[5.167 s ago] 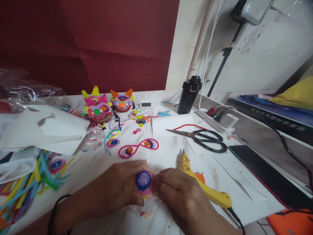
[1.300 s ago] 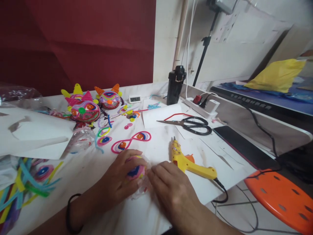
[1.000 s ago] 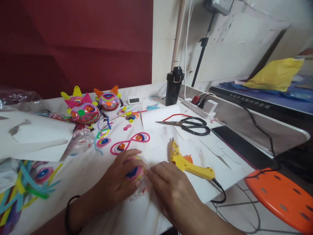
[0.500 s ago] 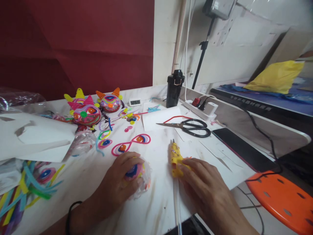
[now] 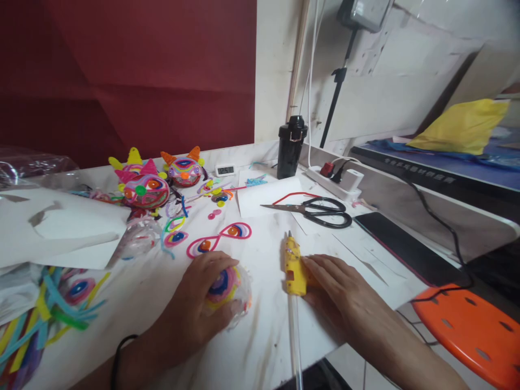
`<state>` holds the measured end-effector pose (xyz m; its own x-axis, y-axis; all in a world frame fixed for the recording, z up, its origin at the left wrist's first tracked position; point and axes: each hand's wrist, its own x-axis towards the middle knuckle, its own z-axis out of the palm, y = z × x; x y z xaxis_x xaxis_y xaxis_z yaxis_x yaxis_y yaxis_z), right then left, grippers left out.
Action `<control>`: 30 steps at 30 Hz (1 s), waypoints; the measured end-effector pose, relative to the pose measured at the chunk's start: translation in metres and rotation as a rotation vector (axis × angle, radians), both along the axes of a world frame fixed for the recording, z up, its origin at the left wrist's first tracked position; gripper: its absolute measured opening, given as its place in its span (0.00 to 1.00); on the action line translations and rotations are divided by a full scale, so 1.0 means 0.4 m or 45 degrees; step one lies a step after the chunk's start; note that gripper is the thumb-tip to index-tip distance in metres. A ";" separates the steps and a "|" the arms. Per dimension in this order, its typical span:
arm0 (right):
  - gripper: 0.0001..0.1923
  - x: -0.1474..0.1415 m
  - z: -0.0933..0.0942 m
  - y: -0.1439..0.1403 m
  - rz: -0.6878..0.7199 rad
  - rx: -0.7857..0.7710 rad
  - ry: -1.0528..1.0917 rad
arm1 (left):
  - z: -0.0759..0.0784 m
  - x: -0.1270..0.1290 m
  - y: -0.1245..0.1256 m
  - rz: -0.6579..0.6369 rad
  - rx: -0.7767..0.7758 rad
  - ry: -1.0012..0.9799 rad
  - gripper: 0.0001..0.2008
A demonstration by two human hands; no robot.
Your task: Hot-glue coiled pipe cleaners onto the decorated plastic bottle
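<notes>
Fingers (image 5: 211, 265) of the left hand (image 5: 195, 309) curl over a colourful coiled ball (image 5: 225, 284) near the table's (image 5: 260, 346) front edge; the right hand (image 5: 341, 295) grips the yellow glue gun (image 5: 293, 262) beside it. Black scissors (image 5: 320, 210) lie farther back.

The right hand (image 5: 337, 292) covers the handle of the yellow glue gun (image 5: 293, 264), whose glue stick (image 5: 296, 346) runs off the bottom edge. The left hand (image 5: 199, 309) hides part of the colourful ball (image 5: 227, 286). The small clock (image 5: 225, 170) shows digits too small to read.
</notes>
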<state>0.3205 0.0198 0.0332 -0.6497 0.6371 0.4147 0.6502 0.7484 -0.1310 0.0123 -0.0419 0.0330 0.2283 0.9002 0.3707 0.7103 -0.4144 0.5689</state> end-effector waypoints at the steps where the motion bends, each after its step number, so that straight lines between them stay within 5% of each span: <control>1: 0.17 0.003 -0.002 0.002 0.003 -0.019 0.001 | 0.002 -0.003 -0.001 -0.018 -0.024 -0.005 0.25; 9: 0.18 0.023 -0.030 0.027 0.030 -0.014 0.005 | 0.009 -0.036 0.005 -0.160 -0.128 0.011 0.33; 17: 0.22 0.053 -0.080 0.067 0.100 0.245 -0.107 | -0.026 -0.055 0.021 -0.137 -0.037 0.046 0.35; 26: 0.31 0.067 -0.021 0.090 0.132 0.244 -0.151 | -0.058 -0.032 0.035 -0.097 0.022 -0.116 0.39; 30: 0.34 0.077 -0.047 0.114 0.163 0.299 -0.136 | -0.065 -0.018 0.045 -0.052 0.067 -0.170 0.37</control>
